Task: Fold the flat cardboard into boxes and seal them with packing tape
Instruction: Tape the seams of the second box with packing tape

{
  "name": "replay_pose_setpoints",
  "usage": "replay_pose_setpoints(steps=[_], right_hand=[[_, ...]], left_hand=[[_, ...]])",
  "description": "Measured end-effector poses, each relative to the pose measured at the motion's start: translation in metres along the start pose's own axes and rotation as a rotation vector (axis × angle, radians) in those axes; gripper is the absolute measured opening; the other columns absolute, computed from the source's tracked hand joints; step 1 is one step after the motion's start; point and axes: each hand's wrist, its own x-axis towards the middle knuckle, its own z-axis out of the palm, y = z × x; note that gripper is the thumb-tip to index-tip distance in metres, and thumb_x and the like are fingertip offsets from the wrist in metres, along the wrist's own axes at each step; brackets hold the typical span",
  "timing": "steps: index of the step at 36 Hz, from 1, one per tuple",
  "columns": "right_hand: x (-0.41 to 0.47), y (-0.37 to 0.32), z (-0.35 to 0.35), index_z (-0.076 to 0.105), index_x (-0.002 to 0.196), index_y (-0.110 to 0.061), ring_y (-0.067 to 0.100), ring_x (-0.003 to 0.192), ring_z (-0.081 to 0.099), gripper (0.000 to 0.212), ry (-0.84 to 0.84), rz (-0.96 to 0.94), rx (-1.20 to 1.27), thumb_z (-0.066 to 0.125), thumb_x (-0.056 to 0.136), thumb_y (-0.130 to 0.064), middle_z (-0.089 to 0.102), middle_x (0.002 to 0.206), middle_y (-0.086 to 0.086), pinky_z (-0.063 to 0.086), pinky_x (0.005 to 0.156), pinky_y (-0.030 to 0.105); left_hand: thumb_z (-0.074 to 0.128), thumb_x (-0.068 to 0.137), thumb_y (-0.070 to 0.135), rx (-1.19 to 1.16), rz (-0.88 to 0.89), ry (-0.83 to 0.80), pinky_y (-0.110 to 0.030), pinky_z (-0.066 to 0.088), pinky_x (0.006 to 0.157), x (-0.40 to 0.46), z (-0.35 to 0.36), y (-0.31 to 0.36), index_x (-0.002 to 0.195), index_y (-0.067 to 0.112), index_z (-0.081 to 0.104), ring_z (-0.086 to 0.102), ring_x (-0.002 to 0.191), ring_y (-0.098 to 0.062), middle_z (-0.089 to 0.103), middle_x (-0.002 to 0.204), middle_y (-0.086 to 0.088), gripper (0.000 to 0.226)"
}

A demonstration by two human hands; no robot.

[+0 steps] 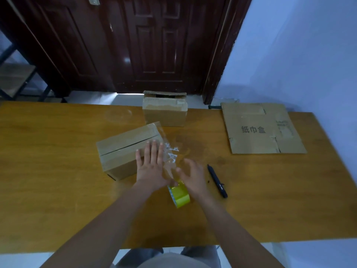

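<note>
A folded cardboard box (123, 149) lies on the wooden table (58, 180), its flaps closed with a seam along the top. My left hand (150, 165) presses flat on the box's right end, fingers straight. A strip of clear tape (166, 151) runs from that end down to a yellow tape roll (179, 195) standing on the table. My right hand (193, 176) hovers just above and right of the roll with fingers spread and holds nothing. A flat cardboard sheet (258, 130) with printed characters lies at the right.
A second taped box (165, 111) stands at the table's far edge. A black pen-like cutter (217, 180) lies right of my right hand. A dark wooden door (146, 41) is behind the table, a metal shelf (17, 78) at far left.
</note>
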Motion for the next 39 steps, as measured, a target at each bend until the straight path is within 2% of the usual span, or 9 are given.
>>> replay_pose_setpoints(steps=[4, 7, 9, 11, 13, 16, 22, 28, 39], right_hand=[[0.01, -0.016, 0.02, 0.061, 0.111, -0.007, 0.012, 0.092, 0.057, 0.024, -0.06, 0.137, 0.34, 0.063, 0.088, -0.016, 0.063, 0.097, 0.003, 0.047, 0.083, 0.027], [0.01, -0.015, 0.025, 0.062, 0.089, -0.01, 0.0, 0.059, 0.054, 0.004, -0.027, 0.16, 0.429, 0.062, 0.088, -0.007, 0.058, 0.07, 0.0, 0.043, 0.053, 0.014], [0.01, -0.015, 0.028, 0.061, 0.086, -0.011, 0.005, 0.057, 0.055, 0.005, -0.007, 0.177, 0.451, 0.062, 0.088, -0.007, 0.057, 0.068, 0.001, 0.043, 0.046, 0.015], [0.01, -0.016, 0.029, 0.059, 0.083, -0.015, 0.015, 0.065, 0.057, 0.009, 0.025, 0.161, 0.432, 0.062, 0.088, -0.008, 0.058, 0.07, 0.001, 0.047, 0.052, 0.019], [0.009, -0.016, 0.03, 0.058, 0.082, -0.017, 0.013, 0.067, 0.056, 0.01, 0.044, 0.142, 0.398, 0.062, 0.089, -0.011, 0.058, 0.071, -0.004, 0.044, 0.058, 0.019], [0.006, -0.015, 0.03, 0.057, 0.086, -0.015, 0.004, 0.063, 0.051, 0.006, 0.04, 0.134, 0.354, 0.061, 0.089, -0.013, 0.055, 0.07, -0.009, 0.04, 0.057, 0.016], [0.001, -0.015, 0.033, 0.06, 0.095, -0.012, 0.001, 0.06, 0.05, 0.005, 0.075, 0.132, 0.302, 0.06, 0.09, -0.012, 0.052, 0.066, -0.014, 0.039, 0.058, 0.017], [0.003, -0.018, 0.037, 0.06, 0.11, -0.012, 0.0, 0.058, 0.044, 0.019, 0.09, 0.151, 0.224, 0.058, 0.092, -0.017, 0.046, 0.066, -0.016, 0.035, 0.054, 0.018], [-0.005, -0.004, 0.044, 0.059, 0.092, -0.013, 0.018, 0.08, 0.061, 0.01, 0.064, 0.071, 0.021, 0.055, 0.093, -0.022, 0.065, 0.089, 0.002, 0.05, 0.07, 0.038]], left_hand=[[0.04, 0.062, 0.09, 0.005, 0.007, 0.002, -0.058, -0.022, 0.105, 0.0, -0.001, 0.001, 0.127, 0.011, -0.047, -0.04, 0.132, -0.032, -0.05, 0.136, -0.01, 0.134], [0.042, 0.065, 0.088, 0.026, 0.016, 0.023, -0.058, -0.021, 0.106, 0.001, 0.0, -0.001, 0.127, 0.012, -0.046, -0.041, 0.131, -0.031, -0.049, 0.137, -0.01, 0.132], [0.04, 0.07, 0.085, 0.035, 0.024, 0.034, -0.057, -0.018, 0.108, 0.0, -0.001, -0.003, 0.131, 0.014, -0.042, -0.038, 0.134, -0.03, -0.043, 0.144, -0.009, 0.124], [0.033, 0.077, 0.081, 0.038, 0.045, 0.064, -0.055, -0.01, 0.112, -0.001, -0.004, -0.006, 0.142, 0.015, -0.03, -0.024, 0.142, -0.029, -0.026, 0.155, -0.009, 0.112], [0.029, 0.083, 0.072, 0.024, 0.081, 0.183, -0.054, 0.009, 0.112, -0.001, -0.009, -0.012, 0.152, 0.018, 0.004, 0.007, 0.145, -0.03, 0.008, 0.158, -0.01, 0.09], [0.037, 0.087, 0.051, -0.077, 0.107, 0.402, -0.044, 0.035, 0.094, 0.005, -0.015, -0.02, 0.132, 0.022, 0.047, 0.047, 0.121, -0.026, 0.049, 0.13, -0.004, 0.054], [0.046, 0.091, 0.055, 0.009, 0.009, 0.408, -0.04, 0.039, 0.084, 0.025, -0.018, -0.018, 0.124, 0.012, 0.048, 0.051, 0.107, -0.028, 0.052, 0.118, -0.008, 0.054], [0.076, 0.066, 0.053, 0.077, -0.001, 0.556, -0.038, 0.044, 0.063, 0.036, -0.007, -0.023, 0.095, 0.01, 0.062, 0.056, 0.077, -0.031, 0.058, 0.091, -0.013, 0.054], [0.085, 0.053, 0.046, 0.079, 0.073, 0.588, -0.038, 0.046, 0.062, 0.043, -0.006, -0.03, 0.085, 0.008, 0.06, 0.055, 0.073, -0.031, 0.057, 0.088, -0.016, 0.055]])
